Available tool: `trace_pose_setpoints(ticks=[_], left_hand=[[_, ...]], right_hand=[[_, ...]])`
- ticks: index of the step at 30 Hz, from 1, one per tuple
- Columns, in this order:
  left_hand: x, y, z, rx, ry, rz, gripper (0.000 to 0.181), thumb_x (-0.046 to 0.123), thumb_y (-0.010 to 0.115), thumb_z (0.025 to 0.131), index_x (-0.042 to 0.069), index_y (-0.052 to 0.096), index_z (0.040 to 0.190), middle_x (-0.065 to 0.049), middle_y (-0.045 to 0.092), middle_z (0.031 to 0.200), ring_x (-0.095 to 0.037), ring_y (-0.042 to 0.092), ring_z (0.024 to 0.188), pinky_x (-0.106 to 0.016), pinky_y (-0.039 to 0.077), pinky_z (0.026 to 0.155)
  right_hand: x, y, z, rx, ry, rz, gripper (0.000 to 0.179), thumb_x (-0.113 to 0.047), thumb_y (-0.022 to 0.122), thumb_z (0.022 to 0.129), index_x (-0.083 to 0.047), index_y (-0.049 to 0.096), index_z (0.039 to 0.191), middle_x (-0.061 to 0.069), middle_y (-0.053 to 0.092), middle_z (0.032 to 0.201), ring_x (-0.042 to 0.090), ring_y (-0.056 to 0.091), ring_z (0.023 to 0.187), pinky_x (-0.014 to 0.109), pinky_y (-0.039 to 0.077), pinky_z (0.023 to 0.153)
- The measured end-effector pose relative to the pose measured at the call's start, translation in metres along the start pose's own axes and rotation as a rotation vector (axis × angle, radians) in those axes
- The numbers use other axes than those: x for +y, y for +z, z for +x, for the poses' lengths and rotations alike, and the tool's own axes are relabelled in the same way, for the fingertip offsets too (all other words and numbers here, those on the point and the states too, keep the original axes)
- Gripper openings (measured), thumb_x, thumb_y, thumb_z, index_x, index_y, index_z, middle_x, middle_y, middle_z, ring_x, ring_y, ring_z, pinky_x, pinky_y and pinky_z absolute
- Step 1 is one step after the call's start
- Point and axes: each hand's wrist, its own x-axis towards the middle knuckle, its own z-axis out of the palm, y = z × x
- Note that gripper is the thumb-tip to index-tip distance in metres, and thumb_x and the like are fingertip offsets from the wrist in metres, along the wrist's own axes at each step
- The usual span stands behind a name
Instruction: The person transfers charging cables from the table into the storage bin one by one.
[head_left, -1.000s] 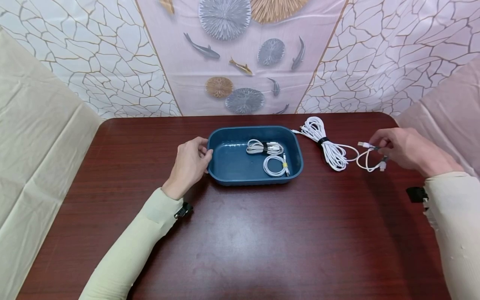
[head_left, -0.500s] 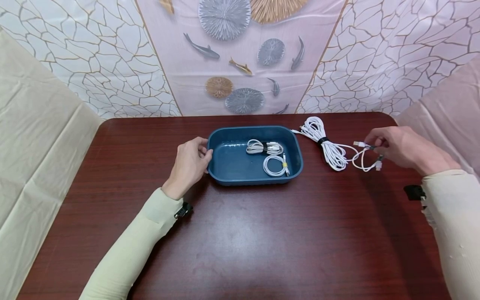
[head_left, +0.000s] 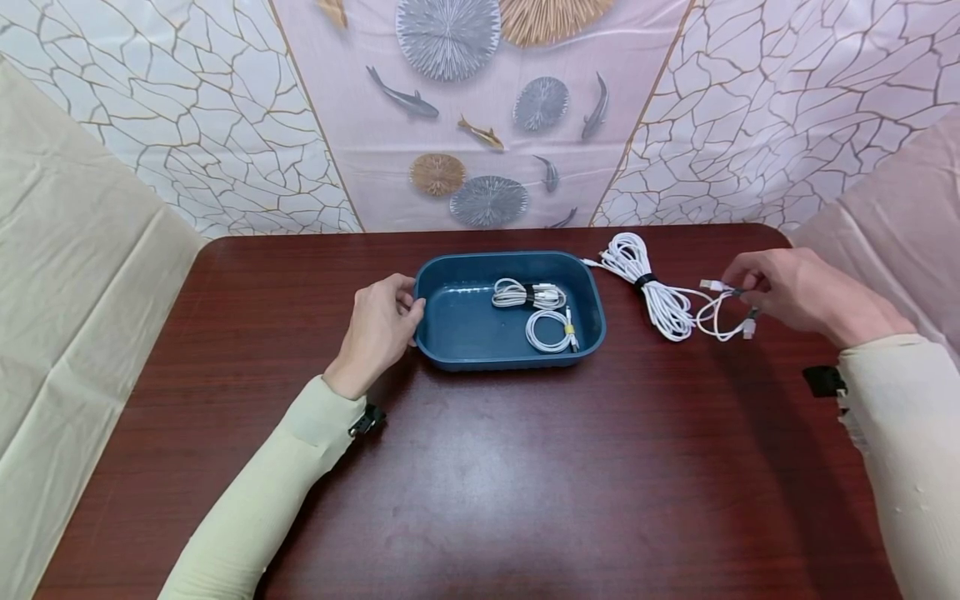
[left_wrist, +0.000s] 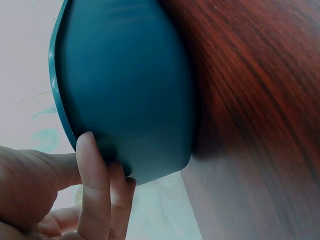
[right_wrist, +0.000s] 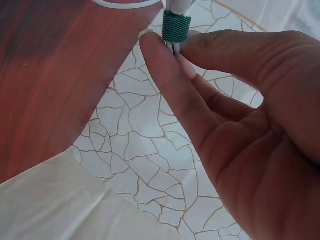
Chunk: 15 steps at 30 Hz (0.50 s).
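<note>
At the left end of a dark blue bin (head_left: 459, 333), my left hand (head_left: 378, 321) grips the rim, its fingers (left_wrist: 94, 175) against the outer wall. Above the table's right side, my right hand (head_left: 806, 292) pinches a short white USB cable (head_left: 714, 285) by its green tie (right_wrist: 176, 27); its plugs stick out to the left of the fingers. A long white cable bundle (head_left: 670, 312) with a black strap lies between the bin and that hand. Inside the bin are a strapped light-coloured cable bundle (head_left: 512, 293) and a small white cable coil (head_left: 531, 332) with a yellow tie.
All this is on a dark red wooden table (head_left: 480, 467). A patterned cloth backdrop (head_left: 487, 108) rises behind its far edge, and plain cloth (head_left: 67, 275) hangs at the left. One white plug (head_left: 592, 262) of the long bundle lies close to the bin's right rim.
My right hand has moved slightly left with the short USB cable, which now hangs closer to the long bundle. My left hand and the bin have stayed put.
</note>
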Motion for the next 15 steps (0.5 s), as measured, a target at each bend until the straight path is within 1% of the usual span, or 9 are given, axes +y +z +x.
trace_pose_setpoints(ticks=[8, 15], left_hand=[[-0.0006, -0.0002, 0.0004, 0.004, -0.002, 0.004, 0.033, 0.011, 0.064, 0.1, -0.004, 0.063, 0.129, -0.013, 0.068, 0.091, -0.014, 0.067, 0.055, -0.025, 0.06, 0.05], [-0.0007, 0.0, 0.0002, -0.003, -0.001, -0.006, 0.033, 0.012, 0.064, 0.1, -0.004, 0.063, 0.129, -0.013, 0.068, 0.092, -0.015, 0.067, 0.055, -0.026, 0.06, 0.05]], right_hand=[[-0.0038, -0.0004, 0.0017, 0.025, -0.013, 0.011, 0.021, 0.002, 0.066, 0.087, -0.005, 0.07, 0.107, 0.004, 0.067, 0.084, 0.016, 0.06, 0.077, 0.023, 0.045, 0.062], [-0.0079, -0.0014, 0.0035, 0.049, -0.035, 0.004, 0.022, 0.0, 0.068, 0.087, -0.007, 0.072, 0.107, 0.003, 0.067, 0.083, 0.013, 0.058, 0.075, 0.023, 0.045, 0.063]])
